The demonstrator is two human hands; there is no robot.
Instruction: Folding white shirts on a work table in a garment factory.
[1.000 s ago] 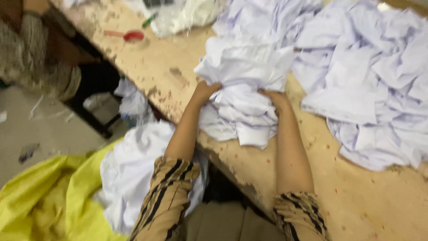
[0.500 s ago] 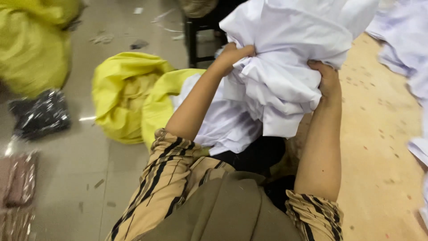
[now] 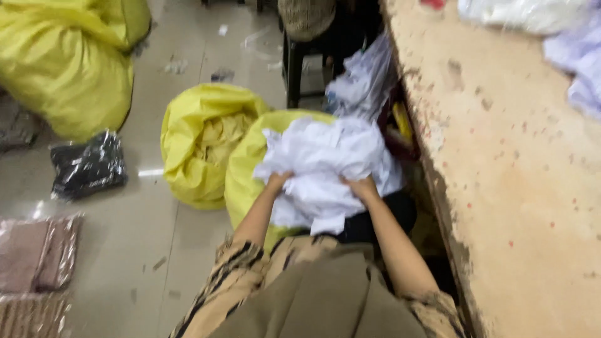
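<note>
A crumpled bundle of white cloth (image 3: 325, 163) sits low beside the table, over the mouth of a yellow sack (image 3: 241, 166). My left hand (image 3: 275, 183) grips the bundle's lower left side. My right hand (image 3: 360, 186) grips its lower right side. Both forearms reach down from striped brown sleeves. The fingers are partly buried in the fabric.
A worn wooden table (image 3: 513, 188) fills the right side, with more white cloth (image 3: 576, 62) at its far end. A second open yellow sack (image 3: 194, 138), a large full yellow sack (image 3: 69, 69), a black plastic packet (image 3: 87, 166) and a dark stool (image 3: 300, 62) stand on the grey floor.
Both hands lifted the white bundle off the table, swung it left and lowered it over the yellow sack on the floor. My view has turned from the table to the floor.
</note>
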